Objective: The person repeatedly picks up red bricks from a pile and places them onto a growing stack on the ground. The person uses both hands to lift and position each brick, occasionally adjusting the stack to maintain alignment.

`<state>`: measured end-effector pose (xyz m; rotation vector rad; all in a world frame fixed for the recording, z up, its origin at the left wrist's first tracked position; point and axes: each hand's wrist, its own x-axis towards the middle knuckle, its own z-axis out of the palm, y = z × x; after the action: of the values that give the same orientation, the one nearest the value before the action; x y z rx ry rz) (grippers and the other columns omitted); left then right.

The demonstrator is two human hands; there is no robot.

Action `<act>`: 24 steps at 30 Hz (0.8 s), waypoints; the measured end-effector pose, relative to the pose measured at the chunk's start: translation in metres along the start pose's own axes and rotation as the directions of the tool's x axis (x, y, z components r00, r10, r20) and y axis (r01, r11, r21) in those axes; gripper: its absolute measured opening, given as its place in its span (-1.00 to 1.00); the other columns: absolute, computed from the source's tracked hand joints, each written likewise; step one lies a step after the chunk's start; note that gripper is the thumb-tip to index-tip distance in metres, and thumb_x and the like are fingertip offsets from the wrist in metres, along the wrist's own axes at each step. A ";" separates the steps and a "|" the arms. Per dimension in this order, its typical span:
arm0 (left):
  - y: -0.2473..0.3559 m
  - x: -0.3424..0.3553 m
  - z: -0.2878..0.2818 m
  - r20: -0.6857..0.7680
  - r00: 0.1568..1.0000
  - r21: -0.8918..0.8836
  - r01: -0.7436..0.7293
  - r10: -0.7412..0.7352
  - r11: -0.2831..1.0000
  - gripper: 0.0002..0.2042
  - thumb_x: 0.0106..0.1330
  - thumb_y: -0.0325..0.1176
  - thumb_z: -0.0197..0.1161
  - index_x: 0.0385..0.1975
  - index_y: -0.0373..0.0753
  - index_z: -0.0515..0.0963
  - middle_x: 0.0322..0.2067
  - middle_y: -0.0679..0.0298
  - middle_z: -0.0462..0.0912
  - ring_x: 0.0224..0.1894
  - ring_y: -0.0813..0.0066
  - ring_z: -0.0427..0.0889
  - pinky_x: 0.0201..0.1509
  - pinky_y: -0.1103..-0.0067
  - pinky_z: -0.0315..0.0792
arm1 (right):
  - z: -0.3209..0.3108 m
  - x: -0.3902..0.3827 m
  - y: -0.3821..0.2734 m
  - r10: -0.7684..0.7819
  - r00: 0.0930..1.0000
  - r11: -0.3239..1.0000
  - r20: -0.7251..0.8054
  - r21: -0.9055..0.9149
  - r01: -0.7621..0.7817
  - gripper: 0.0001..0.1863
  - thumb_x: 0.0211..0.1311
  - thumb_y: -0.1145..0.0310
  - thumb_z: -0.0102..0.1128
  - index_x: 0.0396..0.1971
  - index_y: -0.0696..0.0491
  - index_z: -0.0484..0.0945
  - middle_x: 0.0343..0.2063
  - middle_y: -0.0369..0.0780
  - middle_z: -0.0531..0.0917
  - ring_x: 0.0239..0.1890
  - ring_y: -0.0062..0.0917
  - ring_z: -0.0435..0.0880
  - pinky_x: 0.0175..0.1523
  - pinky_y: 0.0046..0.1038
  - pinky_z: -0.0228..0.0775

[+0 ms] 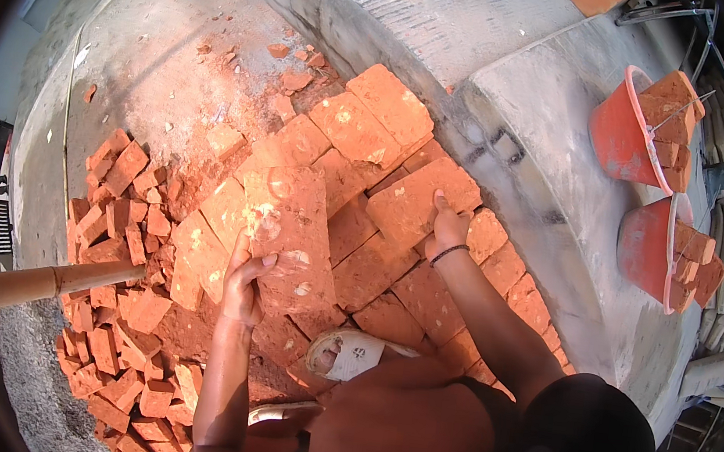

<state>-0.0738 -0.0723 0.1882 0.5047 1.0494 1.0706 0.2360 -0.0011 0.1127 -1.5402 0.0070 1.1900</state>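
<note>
My left hand [246, 283] is closed on a large orange-red brick [293, 250], gripping its left side with the thumb over the top face. This brick is raised above the stack and looks nearest to me. My right hand [450, 226], with a dark bracelet at the wrist, has its thumb on top of another brick [418, 198] and its fingers around the near right edge. Whether that brick is lifted clear of the stack I cannot tell. Beneath both hands lies a stack of bricks [376, 263] in uneven rows.
Broken bricks [126, 325] are heaped at the left, where a bamboo pole [56, 286] reaches in. Two red buckets [619, 134] of brick pieces stand on the concrete ledge [548, 131] at the right. My sandalled foot [353, 355] rests on the bricks; gravel [46, 378] lies lower left.
</note>
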 end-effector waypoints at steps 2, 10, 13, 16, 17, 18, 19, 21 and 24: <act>-0.005 0.003 -0.016 0.008 0.999 0.063 -0.032 0.032 0.998 -0.23 0.27 -0.36 0.12 0.52 -0.29 0.04 -0.18 -0.01 0.74 -0.10 0.22 0.72 0.14 0.33 0.54 | 0.006 0.038 0.016 -0.070 0.983 0.997 -0.172 -0.048 0.062 -0.40 0.43 0.31 0.29 0.25 0.16 0.14 -0.02 -0.16 0.59 -0.05 -0.43 0.61 0.18 -0.15 0.49; 0.003 0.014 -0.046 -0.073 0.996 0.051 -0.042 0.046 0.998 -0.12 0.30 -0.35 0.22 0.54 -0.38 -0.15 -0.08 0.00 0.69 0.06 0.19 0.66 0.26 0.26 0.49 | 0.023 0.107 0.034 -0.154 0.988 0.963 0.010 -0.225 0.152 -0.28 0.46 0.26 0.20 0.40 0.28 0.06 0.29 0.02 0.43 0.28 -0.23 0.50 0.35 -0.30 0.34; -0.005 0.026 -0.041 -0.071 0.993 -0.009 -0.096 0.095 0.995 -0.22 0.32 -0.34 0.20 0.50 -0.40 0.01 -0.08 0.02 0.70 0.06 0.20 0.66 0.25 0.26 0.49 | 0.022 0.109 0.031 -0.152 0.983 0.834 -0.106 -0.548 0.070 -0.14 0.45 0.13 0.17 0.48 0.28 -0.05 0.33 0.06 0.41 0.28 -0.20 0.51 0.31 -0.31 0.40; -0.017 0.034 -0.031 -0.061 0.997 -0.118 -0.045 0.038 0.992 -0.36 0.33 -0.35 0.19 0.42 -0.29 0.20 -0.04 0.03 0.70 0.03 0.23 0.68 0.21 0.31 0.51 | 0.020 0.110 0.014 -0.035 0.999 0.608 -0.037 -0.794 -0.008 -0.09 0.41 0.02 0.17 0.48 0.30 -0.01 0.26 0.10 0.49 0.25 -0.20 0.55 0.22 -0.31 0.47; -0.020 0.036 -0.027 -0.068 0.998 -0.140 -0.024 0.014 0.990 -0.41 0.36 -0.32 0.17 0.39 -0.31 0.27 -0.04 0.04 0.70 0.05 0.23 0.67 0.18 0.30 0.53 | 0.011 0.108 -0.001 0.073 0.990 0.532 0.117 -0.844 0.060 -0.11 0.40 0.00 0.17 0.45 0.31 0.05 0.22 0.12 0.53 0.24 -0.21 0.57 0.18 -0.31 0.50; -0.025 0.036 -0.021 -0.179 0.984 -0.074 0.009 -0.022 0.997 -0.41 0.34 -0.33 0.19 0.39 -0.26 0.28 0.00 0.05 0.69 0.07 0.23 0.66 0.14 0.33 0.54 | 0.010 0.103 -0.007 0.149 0.979 0.430 0.140 -0.901 0.064 -0.13 0.39 0.00 0.18 0.43 0.32 0.10 0.17 0.13 0.57 0.23 -0.22 0.58 0.14 -0.31 0.51; -0.027 0.035 -0.017 -0.089 0.996 -0.094 -0.035 0.026 0.995 -0.40 0.33 -0.34 0.20 0.39 -0.27 0.28 0.00 0.05 0.69 0.07 0.23 0.66 0.14 0.34 0.54 | 0.007 0.096 -0.015 0.161 0.951 0.384 0.262 -0.905 0.184 -0.15 0.39 -0.01 0.18 0.40 0.33 0.16 0.12 0.14 0.60 0.21 -0.24 0.60 0.11 -0.32 0.53; -0.036 0.031 -0.005 0.029 0.997 -0.083 -0.074 0.077 0.994 -0.39 0.32 -0.35 0.21 0.39 -0.28 0.28 0.00 0.05 0.69 0.06 0.23 0.67 0.13 0.36 0.54 | -0.003 0.071 -0.032 0.093 0.953 0.228 0.290 -0.937 0.263 -0.21 0.39 -0.01 0.18 0.34 0.34 0.25 0.02 0.15 0.67 0.18 -0.29 0.63 0.06 -0.34 0.54; -0.046 0.033 0.013 0.088 0.991 -0.146 0.108 -0.096 0.983 -0.44 0.29 -0.55 0.22 0.33 -0.29 0.32 0.08 0.09 0.61 0.10 0.30 0.64 0.17 0.42 0.56 | 0.002 0.008 -0.005 -0.166 0.891 0.544 0.423 -0.714 0.440 -0.32 0.46 -0.01 0.18 0.31 0.22 0.31 0.14 0.00 0.58 0.15 -0.34 0.63 0.06 -0.34 0.56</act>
<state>-0.0382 -0.0613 0.1432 0.3655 0.9065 1.0209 0.2415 0.0068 0.1117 -1.9744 -1.1329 1.1790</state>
